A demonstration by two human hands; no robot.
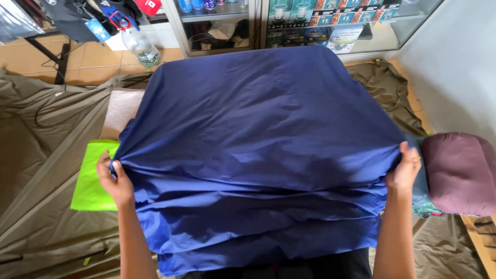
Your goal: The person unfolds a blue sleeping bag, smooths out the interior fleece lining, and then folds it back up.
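A large dark blue sheet of fabric (258,134) lies spread out in front of me, its near part gathered in folds over my lap. My left hand (114,181) pinches the fabric's left edge. My right hand (404,170) grips its right edge. Both arms are stretched wide, pulling the cloth taut between them. What lies beneath the blue fabric is hidden.
An olive-green tarp (41,170) covers the floor. A bright green flat piece (93,181) and a beige pad (121,108) lie at left. A maroon stuffed bag (462,173) sits at right. Glass display cabinets (227,26) and a plastic bottle (140,47) stand behind.
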